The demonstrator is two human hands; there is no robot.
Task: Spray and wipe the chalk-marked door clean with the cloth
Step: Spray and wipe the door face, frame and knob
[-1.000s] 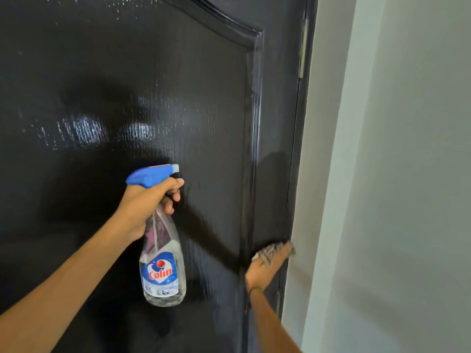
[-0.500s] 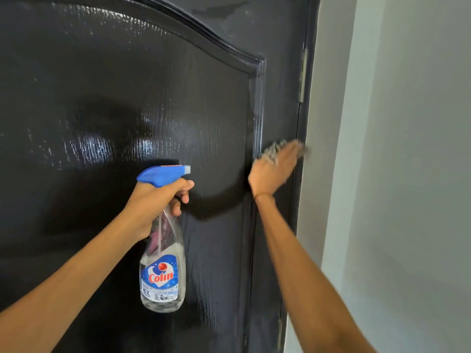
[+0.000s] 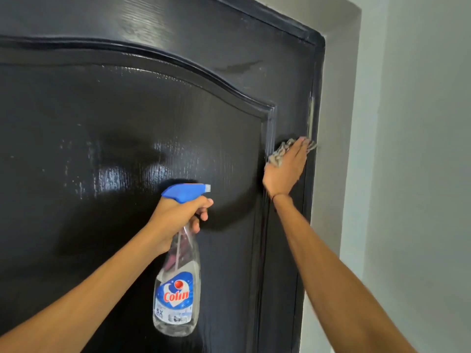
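A glossy black panelled door (image 3: pixel 127 123) fills the view, wet and shiny across its middle. My left hand (image 3: pixel 175 215) grips the neck of a clear spray bottle (image 3: pixel 177 296) with a blue trigger head and a "Colin" label, held upright in front of the door. My right hand (image 3: pixel 286 169) presses a grey cloth (image 3: pixel 277 155) flat against the door's right stile, fingers straight and pointing up. A pale smear (image 3: pixel 311 113) runs along the door's right edge just above the cloth.
A grey door frame (image 3: pixel 336 123) and a pale wall (image 3: pixel 420 174) stand to the right of the door. A dark streak (image 3: pixel 237 67) marks the door's upper rail.
My right hand has swept the cloth up the right stile from low down to about mid-height. The view has tilted upward, showing the door's top corner. The bottle has stayed put.
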